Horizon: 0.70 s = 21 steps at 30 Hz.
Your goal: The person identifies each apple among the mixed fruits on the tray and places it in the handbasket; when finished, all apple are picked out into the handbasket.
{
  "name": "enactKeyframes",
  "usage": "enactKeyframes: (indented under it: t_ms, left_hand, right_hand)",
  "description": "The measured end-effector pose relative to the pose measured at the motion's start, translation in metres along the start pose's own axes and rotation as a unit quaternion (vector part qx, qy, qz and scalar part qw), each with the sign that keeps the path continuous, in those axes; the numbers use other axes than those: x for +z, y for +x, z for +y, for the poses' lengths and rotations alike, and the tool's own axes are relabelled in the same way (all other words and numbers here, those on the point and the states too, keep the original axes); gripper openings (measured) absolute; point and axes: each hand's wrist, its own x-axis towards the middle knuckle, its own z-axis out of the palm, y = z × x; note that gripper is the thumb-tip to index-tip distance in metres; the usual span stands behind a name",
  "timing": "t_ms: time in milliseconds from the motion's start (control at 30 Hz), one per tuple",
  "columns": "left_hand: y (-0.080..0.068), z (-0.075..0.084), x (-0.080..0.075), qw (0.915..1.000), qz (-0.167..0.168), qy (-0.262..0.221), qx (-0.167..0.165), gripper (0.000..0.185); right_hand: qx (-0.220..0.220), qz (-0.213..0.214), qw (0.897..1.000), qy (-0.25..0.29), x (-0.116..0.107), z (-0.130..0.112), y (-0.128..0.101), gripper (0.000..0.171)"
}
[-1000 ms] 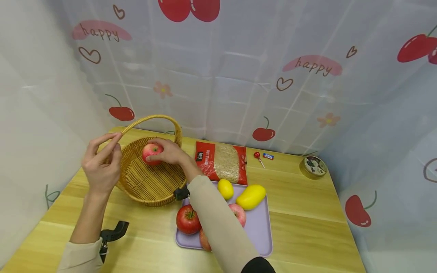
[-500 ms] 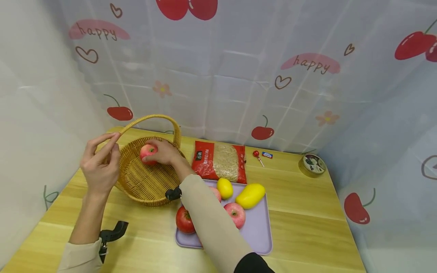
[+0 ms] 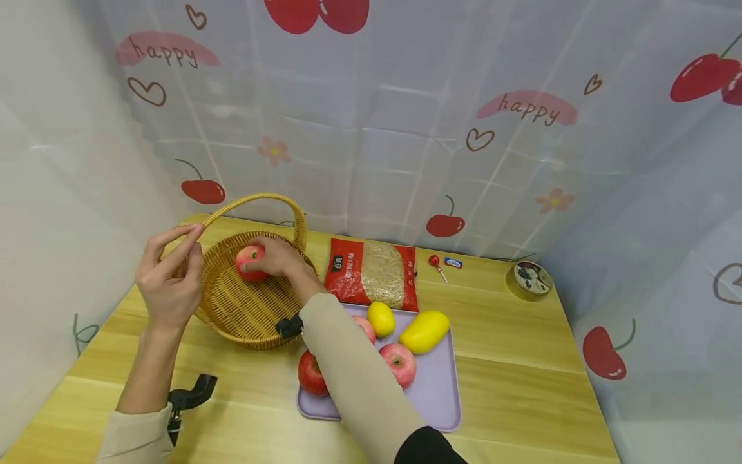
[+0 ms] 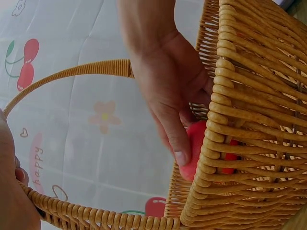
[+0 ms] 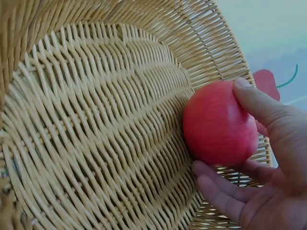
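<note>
A woven wicker basket (image 3: pixel 243 309) with an arched handle (image 3: pixel 263 198) stands at the table's back left. My right hand (image 3: pixel 268 256) reaches into it and grips a red apple (image 3: pixel 248 267). In the right wrist view the apple (image 5: pixel 213 122) rests against the inner wall (image 5: pixel 96 134), with my thumb on top and fingers (image 5: pixel 225 199) below. My left hand (image 3: pixel 194 248) pinches the rim at the left, where the handle meets it. The left wrist view shows the basket wall (image 4: pixel 254 120) from outside, with the apple (image 4: pixel 196 148) behind it.
A purple tray (image 3: pixel 440 399) near the front holds a tomato (image 3: pixel 310 374), an apple (image 3: pixel 399 364), a lemon (image 3: pixel 380 319) and a mango (image 3: pixel 424 332). A red packet (image 3: pixel 371 274), a lollipop (image 3: pixel 436 263) and a round tin (image 3: pixel 529 280) lie behind it. Curtains close off the back and sides.
My right hand has carried the apple a little left and lower, deeper into the basket. My left hand has stayed on the rim.
</note>
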Motion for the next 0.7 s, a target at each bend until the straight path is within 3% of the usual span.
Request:
enactKeyframes:
  t_ms: [200,433,700]
  left_hand:
    - [0.0021,0.0034,0.0009,1.0,0.0,-0.005,0.0,0.019]
    - [0.0005,-0.0002,-0.0001,1.0,0.0,-0.001,0.0,0.019]
    - [0.0023,0.0026,0.0003,1.0,-0.003,-0.004,-0.005,0.019]
  right_hand:
    - [0.01,0.007,1.0,0.019,0.0012,-0.0029,0.0008,0.063]
    - [-0.01,0.008,0.998,0.063,0.0018,-0.0009,0.0028,0.061]
    - [-0.017,0.004,0.997,0.07,0.0012,0.0008,0.0039,0.057]
